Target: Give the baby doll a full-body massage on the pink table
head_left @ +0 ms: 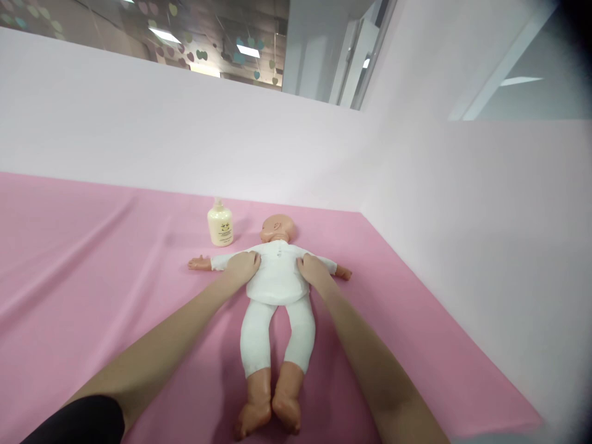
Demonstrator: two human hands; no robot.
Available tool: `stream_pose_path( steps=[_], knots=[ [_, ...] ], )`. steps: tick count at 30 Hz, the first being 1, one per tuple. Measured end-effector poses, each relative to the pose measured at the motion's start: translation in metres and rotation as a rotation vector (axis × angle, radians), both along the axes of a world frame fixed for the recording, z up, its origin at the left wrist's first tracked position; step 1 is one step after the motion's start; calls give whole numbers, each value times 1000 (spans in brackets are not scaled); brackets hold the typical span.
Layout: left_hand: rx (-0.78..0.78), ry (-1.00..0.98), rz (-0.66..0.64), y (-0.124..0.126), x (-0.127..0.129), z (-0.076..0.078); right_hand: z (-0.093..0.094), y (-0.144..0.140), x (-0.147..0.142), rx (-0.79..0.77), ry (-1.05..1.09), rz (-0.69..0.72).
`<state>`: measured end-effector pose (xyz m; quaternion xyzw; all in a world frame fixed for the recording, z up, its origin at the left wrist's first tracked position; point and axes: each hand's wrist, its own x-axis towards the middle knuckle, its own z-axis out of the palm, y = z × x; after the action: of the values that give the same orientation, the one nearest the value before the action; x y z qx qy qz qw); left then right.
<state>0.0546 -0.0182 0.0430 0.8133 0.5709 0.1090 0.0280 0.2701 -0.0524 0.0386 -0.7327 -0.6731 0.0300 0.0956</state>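
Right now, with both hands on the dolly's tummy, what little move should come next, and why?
Probably slide both hands gently outward along the doll's sides. The left hand and right hand rest flat on either side of its white top, and the doll lies face up on the pink sheet.

Pink-sheeted bed (92, 259), baby doll (277, 277) lying face up, cream lotion bottle (220, 224) standing beside its head

Doll (277, 280) lying supine on sheet (92, 277), head toward rear wall; bottle (220, 224) standing left of head; left hand (243, 266), right hand (311, 269) flanking torso.
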Motion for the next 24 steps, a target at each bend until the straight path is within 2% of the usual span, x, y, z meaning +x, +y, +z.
stream_pose_path(
  steps=[4,9,12,14,16,19,24],
  knots=[
    [61,10,-46,0,0,-1,2,0,-2,95,25,14],
    [37,22,-30,0,-1,-3,0,0,-3,226,20,49],
    [162,-20,-87,4,-3,-9,-5,2,0,277,39,78],
    [269,-69,-142,8,-5,-15,-9,3,3,255,86,123],
    [308,-118,-170,13,-7,-21,-12,4,7,217,125,158],
    [241,-145,-139,16,-11,-25,-17,7,15,194,128,168],
    [149,-45,-67,15,-17,-19,-22,10,27,193,56,137]
  ],
)
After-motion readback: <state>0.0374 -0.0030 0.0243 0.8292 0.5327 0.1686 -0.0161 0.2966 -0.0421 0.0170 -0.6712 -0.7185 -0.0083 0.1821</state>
